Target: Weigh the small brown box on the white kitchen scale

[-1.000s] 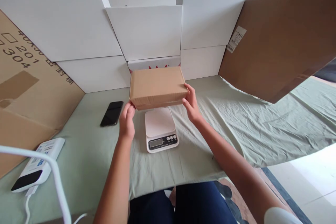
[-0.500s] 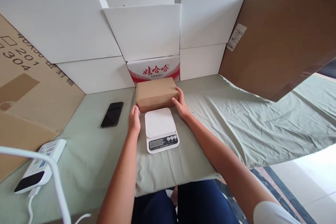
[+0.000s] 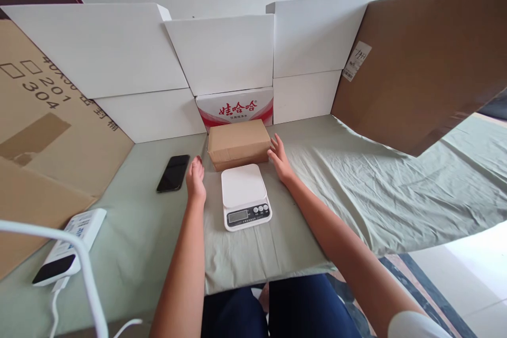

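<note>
A small brown cardboard box [image 3: 239, 140] lies on the green cloth, just behind a white kitchen scale [image 3: 244, 187] with a small display and several buttons. My left hand [image 3: 195, 177] is open to the left of the box, apart from it, holding nothing. On the other side, my right hand [image 3: 281, 160] is open with its fingers spread, close by the box's right end; whether a fingertip still touches it I cannot tell. The scale's white platform bears nothing.
A black phone [image 3: 173, 173] lies left of my left hand. White boxes [image 3: 222, 53] and a red-and-white printed carton [image 3: 237, 108] stand behind. Large cardboard boxes flank both sides, left [image 3: 51, 132] and right [image 3: 420, 63]. A white power bank-like device [image 3: 71, 245] with cables sits front left.
Both hands have let go of the small cardboard box. My left hand has moved left, away from it, and my right hand slightly right. The view has shifted a little.
</note>
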Motion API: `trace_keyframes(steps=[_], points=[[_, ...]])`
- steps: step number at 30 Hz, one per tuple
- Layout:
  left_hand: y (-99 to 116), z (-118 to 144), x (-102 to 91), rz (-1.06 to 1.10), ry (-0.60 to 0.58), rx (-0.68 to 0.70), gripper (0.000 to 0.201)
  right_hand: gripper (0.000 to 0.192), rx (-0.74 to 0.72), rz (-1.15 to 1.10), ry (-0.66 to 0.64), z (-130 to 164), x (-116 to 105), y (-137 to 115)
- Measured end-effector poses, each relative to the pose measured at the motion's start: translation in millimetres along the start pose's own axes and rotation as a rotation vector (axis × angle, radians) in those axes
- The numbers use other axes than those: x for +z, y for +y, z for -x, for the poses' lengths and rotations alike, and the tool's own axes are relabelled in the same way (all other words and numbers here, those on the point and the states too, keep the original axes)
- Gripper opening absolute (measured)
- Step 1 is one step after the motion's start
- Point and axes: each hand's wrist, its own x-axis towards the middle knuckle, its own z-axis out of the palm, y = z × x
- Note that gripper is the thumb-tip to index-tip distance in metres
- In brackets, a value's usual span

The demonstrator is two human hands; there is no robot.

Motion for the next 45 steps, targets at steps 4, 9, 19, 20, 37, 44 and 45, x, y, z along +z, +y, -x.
trace_keyframes(steps=[4, 9, 19, 20, 37, 44, 45], points=[[0.0, 3.9, 7.5, 0.009, -0.025, -0.051, 0.079, 0.102, -0.015, 0.009, -0.05, 0.7, 3.1, -2.9], [-3.6, 7.5, 14.1, -0.001, -0.092, -0.082, 0.079, 0.101, -0.051, 0.049, -0.062, 1.6, 5.5, -7.4], [14.3, 18.7, 10.7, -0.112, -0.174, 0.059, 0.086, 0.097, -0.166, 0.099, -0.092, 2.9, 6.6, -13.9], [20.7, 25.2, 7.4, -0.16, -0.192, 0.122, 0.084, 0.097, -0.197, 0.13, -0.075, 5.2, 5.5, -17.5], [32.9, 149.2, -50.6, -0.132, -0.152, 0.134, 0.083, 0.074, -0.269, 0.321, -0.099, 117.5, -5.5, -47.1], [34.7, 149.8, -48.1, -0.096, -0.134, 0.218, 0.086, 0.072, -0.386, 0.355, -0.007, 112.3, -5.4, -44.8], [34.5, 149.8, -48.4, -0.085, -0.113, 0.235, 0.084, 0.072, -0.406, 0.356, 0.01, 111.8, -5.7, -44.9]])
